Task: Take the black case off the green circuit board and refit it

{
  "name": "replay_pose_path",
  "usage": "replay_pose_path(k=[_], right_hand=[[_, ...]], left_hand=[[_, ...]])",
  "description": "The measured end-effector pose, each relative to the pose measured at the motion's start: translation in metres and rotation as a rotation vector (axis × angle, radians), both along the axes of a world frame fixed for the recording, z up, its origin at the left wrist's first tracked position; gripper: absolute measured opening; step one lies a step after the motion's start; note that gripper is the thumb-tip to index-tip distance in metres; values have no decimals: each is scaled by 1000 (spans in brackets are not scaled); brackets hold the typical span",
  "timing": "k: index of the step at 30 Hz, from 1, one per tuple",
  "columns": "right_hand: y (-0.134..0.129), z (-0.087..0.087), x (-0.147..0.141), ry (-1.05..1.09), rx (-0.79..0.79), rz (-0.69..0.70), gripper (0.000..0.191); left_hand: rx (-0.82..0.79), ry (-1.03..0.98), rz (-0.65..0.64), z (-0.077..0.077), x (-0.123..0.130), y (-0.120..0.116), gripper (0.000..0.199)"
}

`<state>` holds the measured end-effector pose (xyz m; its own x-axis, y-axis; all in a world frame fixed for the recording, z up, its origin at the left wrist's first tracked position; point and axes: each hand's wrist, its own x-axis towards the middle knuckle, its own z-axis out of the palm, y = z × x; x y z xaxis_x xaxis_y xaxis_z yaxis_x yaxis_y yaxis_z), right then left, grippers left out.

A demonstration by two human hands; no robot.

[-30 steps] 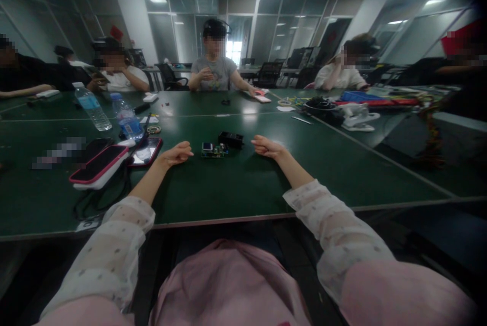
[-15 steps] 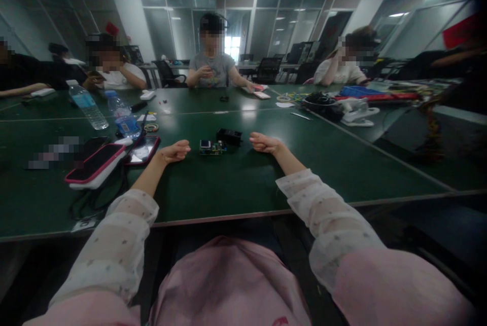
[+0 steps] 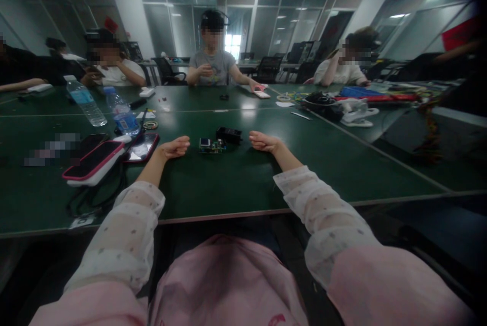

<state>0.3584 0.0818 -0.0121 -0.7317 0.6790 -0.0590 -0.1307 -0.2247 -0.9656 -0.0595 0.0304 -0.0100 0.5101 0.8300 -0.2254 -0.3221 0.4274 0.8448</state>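
Note:
Both my hands rest on the green table (image 3: 220, 189) as loose fists, with nothing seen in them. My left hand (image 3: 175, 147) lies just left of a small circuit board (image 3: 211, 145) that carries a little screen, with a gap between them. A black plastic case (image 3: 229, 135) sits behind the board at its right, close against it. On the other side, my right hand (image 3: 263, 141) is curled near the right end of the case, not touching it. The palm sides of both fists are partly hidden.
At the left lie a pink-edged phone (image 3: 94, 159), another phone (image 3: 142, 147), black cables (image 3: 95, 194) and two water bottles (image 3: 122, 113). Cables, a white clamp (image 3: 357, 113) and a blue tray (image 3: 355, 91) are at the back right. Several people sit across the table.
The view has shifted slightly, and my left sleeve sits a little further right and up. Both fists, the board and the case keep their places on the table.

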Motion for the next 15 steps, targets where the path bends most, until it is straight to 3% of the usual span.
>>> replay_pose_path(k=[10,15], right_hand=[[-1,3,-3,61,27,58,50],[2,4,-6,70,-15,-11,40]], left_hand=[[6,-70,-41,0,0,7,43],[17,-142,-96,5,6,8,44]])
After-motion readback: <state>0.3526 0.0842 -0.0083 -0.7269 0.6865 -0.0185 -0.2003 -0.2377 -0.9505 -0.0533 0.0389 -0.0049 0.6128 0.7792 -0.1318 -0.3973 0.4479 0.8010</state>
